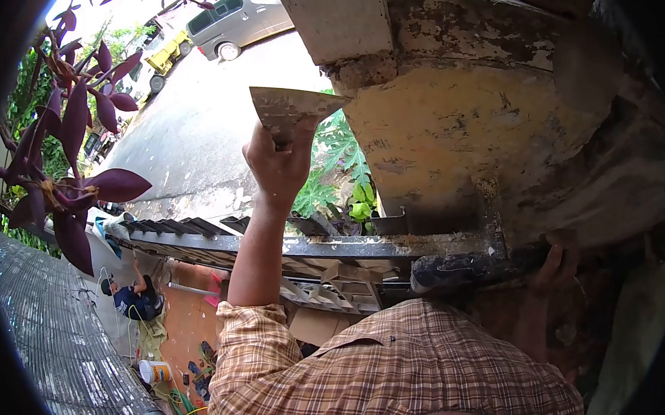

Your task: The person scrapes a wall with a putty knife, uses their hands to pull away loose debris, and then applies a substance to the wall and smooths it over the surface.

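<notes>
Raised at the centre-left, my left hand (279,165) is closed around a putty knife (295,105), a wide, stained metal blade with its edge facing up. The blade's right corner is close to a patchy yellow wall face (447,121) with scraped, peeling paint. On the right, in shadow, my right hand (554,268) is wrapped at the far end of a thick dark pipe (476,268). Part of that hand is hard to make out in the dark. A brown plaid shirt covers my chest and upper arms.
A metal railing (334,246) runs below the wall. Purple leaves (73,130) hang at the left above a corrugated roof (56,338). Far below, a person (132,298) crouches near a white bucket (155,371). A van (243,22) stands on the road.
</notes>
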A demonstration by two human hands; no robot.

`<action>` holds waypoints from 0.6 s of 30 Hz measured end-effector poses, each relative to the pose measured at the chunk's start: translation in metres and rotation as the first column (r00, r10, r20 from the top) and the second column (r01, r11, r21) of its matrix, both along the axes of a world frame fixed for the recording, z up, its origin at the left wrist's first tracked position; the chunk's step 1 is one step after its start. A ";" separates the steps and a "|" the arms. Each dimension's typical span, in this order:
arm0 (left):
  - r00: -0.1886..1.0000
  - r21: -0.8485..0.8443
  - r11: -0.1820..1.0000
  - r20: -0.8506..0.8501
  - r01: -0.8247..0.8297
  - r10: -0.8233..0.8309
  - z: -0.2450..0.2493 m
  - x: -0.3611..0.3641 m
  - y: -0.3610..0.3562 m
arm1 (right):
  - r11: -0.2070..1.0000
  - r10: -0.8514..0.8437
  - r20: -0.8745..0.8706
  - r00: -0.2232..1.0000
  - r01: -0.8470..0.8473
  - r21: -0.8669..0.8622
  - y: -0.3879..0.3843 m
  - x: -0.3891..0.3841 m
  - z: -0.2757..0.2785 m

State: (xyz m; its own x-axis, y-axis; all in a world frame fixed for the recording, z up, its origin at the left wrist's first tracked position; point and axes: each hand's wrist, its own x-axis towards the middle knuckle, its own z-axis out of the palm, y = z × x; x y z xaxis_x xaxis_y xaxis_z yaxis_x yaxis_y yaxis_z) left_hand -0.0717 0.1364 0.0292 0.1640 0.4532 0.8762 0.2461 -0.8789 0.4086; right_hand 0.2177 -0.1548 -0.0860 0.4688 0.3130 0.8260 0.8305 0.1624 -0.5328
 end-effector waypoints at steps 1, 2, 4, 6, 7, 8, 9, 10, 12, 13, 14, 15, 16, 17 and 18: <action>1.000 0.024 1.000 0.002 -0.002 0.002 -0.002 -0.001 -0.002 | 1.000 0.002 0.002 1.000 -0.002 -0.011 -0.003 0.000 0.000; 1.000 0.059 0.998 0.006 0.000 0.000 -0.001 -0.001 -0.001 | 1.000 0.007 -0.004 1.000 -0.007 -0.017 -0.002 0.000 0.001; 1.000 0.003 1.000 0.010 0.025 -0.025 0.002 0.000 -0.001 | 1.000 0.015 -0.011 1.000 -0.016 -0.020 -0.001 0.000 0.002; 0.999 -0.002 0.999 -0.024 -0.033 0.033 0.008 0.008 -0.007 | 1.000 0.008 -0.021 1.000 -0.008 -0.020 0.000 -0.002 0.003; 1.000 -0.029 1.000 -0.001 0.008 -0.008 0.005 0.008 -0.006 | 1.000 0.007 -0.023 1.000 -0.008 -0.023 0.000 -0.003 0.002; 1.000 -0.036 0.999 -0.002 0.007 -0.007 0.000 0.005 -0.005 | 0.999 -0.004 -0.014 1.000 0.003 -0.033 -0.002 -0.003 0.003; 1.000 -0.028 1.000 0.006 0.001 -0.001 -0.004 0.000 -0.004 | 0.999 -0.015 -0.003 1.000 0.015 -0.035 -0.001 -0.002 0.003; 1.000 -0.018 1.000 0.012 -0.002 0.003 -0.005 -0.004 -0.004 | 0.999 -0.017 -0.005 1.000 0.017 -0.033 -0.001 -0.002 0.003; 1.000 -0.058 0.998 -0.016 -0.013 0.012 -0.001 -0.005 -0.010 | 0.999 -0.015 0.000 1.000 0.015 -0.029 0.000 -0.003 0.004; 0.996 -0.079 0.994 -0.049 -0.073 0.069 0.001 -0.004 -0.012 | 0.999 -0.015 -0.001 1.000 0.015 -0.029 0.000 -0.003 0.003; 0.988 -0.099 0.986 -0.084 -0.135 0.126 0.003 -0.003 -0.015 | 1.000 -0.006 -0.016 1.000 0.005 -0.019 0.001 -0.003 0.002; 0.997 -0.134 0.988 -0.016 -0.078 0.076 0.004 0.002 -0.019 | 1.000 0.004 -0.030 1.000 -0.005 -0.011 0.001 -0.003 0.002; 0.997 -0.133 0.988 -0.016 -0.078 0.076 0.006 0.000 -0.022 | 1.000 0.005 -0.030 1.000 -0.005 -0.010 0.002 -0.004 0.002; 0.995 -0.150 0.984 -0.022 -0.096 0.093 0.007 -0.004 -0.027 | 1.000 0.012 -0.025 1.000 -0.013 -0.012 0.002 -0.004 0.003; 0.994 -0.168 0.979 -0.026 -0.112 0.109 0.007 -0.006 -0.030 | 1.000 0.019 -0.019 1.000 -0.019 -0.016 0.001 -0.003 0.004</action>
